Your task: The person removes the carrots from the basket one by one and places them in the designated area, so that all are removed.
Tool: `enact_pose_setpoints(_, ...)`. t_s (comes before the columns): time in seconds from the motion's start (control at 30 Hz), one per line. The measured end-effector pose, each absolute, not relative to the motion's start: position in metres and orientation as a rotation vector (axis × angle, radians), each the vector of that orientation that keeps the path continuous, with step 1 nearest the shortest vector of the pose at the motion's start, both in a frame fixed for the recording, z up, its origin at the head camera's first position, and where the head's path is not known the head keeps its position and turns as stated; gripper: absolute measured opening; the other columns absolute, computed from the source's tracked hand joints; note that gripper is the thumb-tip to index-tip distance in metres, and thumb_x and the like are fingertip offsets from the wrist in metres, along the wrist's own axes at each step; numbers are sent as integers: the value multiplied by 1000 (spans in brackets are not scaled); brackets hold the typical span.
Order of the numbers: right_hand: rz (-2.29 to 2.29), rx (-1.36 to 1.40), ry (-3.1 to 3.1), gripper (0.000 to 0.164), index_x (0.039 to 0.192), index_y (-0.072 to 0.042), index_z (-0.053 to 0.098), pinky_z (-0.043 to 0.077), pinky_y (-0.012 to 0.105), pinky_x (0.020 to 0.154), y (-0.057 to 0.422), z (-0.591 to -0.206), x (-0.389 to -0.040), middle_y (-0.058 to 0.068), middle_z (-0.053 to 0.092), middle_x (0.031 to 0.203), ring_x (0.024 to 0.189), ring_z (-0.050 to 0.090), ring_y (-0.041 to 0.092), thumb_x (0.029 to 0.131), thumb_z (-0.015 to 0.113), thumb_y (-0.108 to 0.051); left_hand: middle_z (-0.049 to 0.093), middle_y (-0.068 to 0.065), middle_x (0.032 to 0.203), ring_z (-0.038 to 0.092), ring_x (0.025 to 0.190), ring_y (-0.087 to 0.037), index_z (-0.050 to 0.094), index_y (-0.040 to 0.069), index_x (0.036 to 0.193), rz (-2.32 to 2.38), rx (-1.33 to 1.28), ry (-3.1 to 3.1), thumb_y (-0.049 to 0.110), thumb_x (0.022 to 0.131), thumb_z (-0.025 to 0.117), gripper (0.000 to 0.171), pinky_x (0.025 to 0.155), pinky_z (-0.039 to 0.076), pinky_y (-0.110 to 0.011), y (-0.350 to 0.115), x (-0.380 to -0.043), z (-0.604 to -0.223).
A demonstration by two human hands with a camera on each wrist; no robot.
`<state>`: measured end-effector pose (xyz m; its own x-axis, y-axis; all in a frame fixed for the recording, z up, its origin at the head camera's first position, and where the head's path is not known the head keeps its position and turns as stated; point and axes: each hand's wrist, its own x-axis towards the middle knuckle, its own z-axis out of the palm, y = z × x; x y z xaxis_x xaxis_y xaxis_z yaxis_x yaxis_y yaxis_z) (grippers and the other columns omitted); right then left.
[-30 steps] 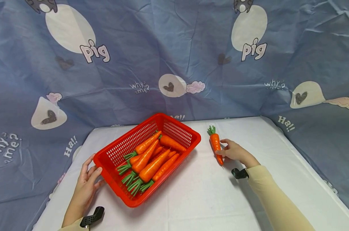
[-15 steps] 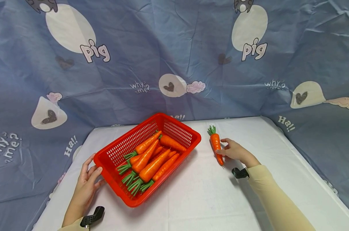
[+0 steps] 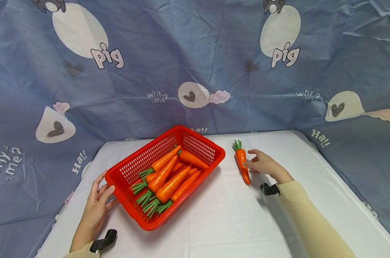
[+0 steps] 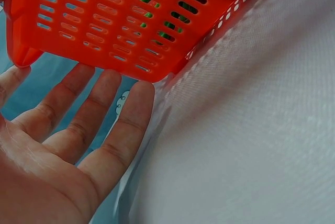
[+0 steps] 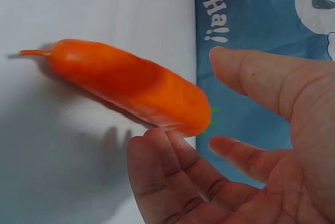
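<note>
In the head view my left hand is at the near left end of a red plastic basket, thumb over the rim. Its fingers reach the underside of the perforated wall in the left wrist view. Several orange carrots with green stubs lie inside. One more carrot rests on the white table to the right of the basket, leafy end away from me. My right hand is just right of it, thumb and fingers parted. In the right wrist view the fingertips are right at the carrot's thick end.
A white cloth covers the table. Behind it and along both sides hangs a blue printed curtain. Each wrist wears a small black device, such as the camera on the right.
My right hand has let go of the single carrot and drawn slightly to the right. The carrot stays in place on the table. My left hand and the basket have not moved.
</note>
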<state>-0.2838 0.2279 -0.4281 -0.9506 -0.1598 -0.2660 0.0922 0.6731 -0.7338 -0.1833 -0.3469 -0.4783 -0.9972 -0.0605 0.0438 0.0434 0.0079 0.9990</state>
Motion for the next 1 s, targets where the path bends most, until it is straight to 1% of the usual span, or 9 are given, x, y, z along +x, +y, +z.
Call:
enact_pose_setpoints(0.17,-1183,-107,2592,79,161,9,31,64,45,93,228,-418,-284,31,64,128,100,70,33,102,71,-26,62,24,134,67,113,6,18,32,171,-2153,26,-2185,21,114,52,68,85,62,-22,-347,-183,-477)
enact_pose_setpoints(0.4,-1184,-127,2617,76,161,6,35,64,47,94,223,-405,-284,30,64,127,108,68,39,101,71,-24,61,24,135,67,113,7,17,33,171,-2154,37,-2188,22,114,52,68,85,62,-21,-346,-182,-477)
enact_pose_setpoints(0.57,-1170,-149,2635,70,159,4,40,65,46,93,215,-396,-285,29,64,128,111,68,41,103,70,-25,62,24,134,67,113,7,17,32,172,-2153,29,-2183,21,114,52,69,85,62,-21,-346,-182,-477)
enact_pose_setpoints(0.67,-1174,-193,2646,68,157,5,42,65,46,92,210,-391,-286,31,63,129,111,69,43,103,70,-25,62,24,135,67,113,6,18,33,172,-2173,5,-2158,19,114,52,69,86,62,-21,-347,-181,-477)
enact_pose_setpoints(0.83,-1193,-255,2647,63,154,5,47,65,47,93,202,-383,-287,29,65,127,107,71,40,103,72,-25,61,21,140,67,118,4,19,35,171,-2230,-66,-2112,16,114,51,69,89,62,-22,-347,-179,-478)
enact_pose_setpoints(1.0,-1226,-326,2629,57,149,3,54,64,51,96,196,-378,-287,26,68,125,105,72,37,103,73,-25,57,17,145,68,119,1,16,39,171,-2267,-80,-2111,16,113,52,73,92,62,-22,-345,-179,-479)
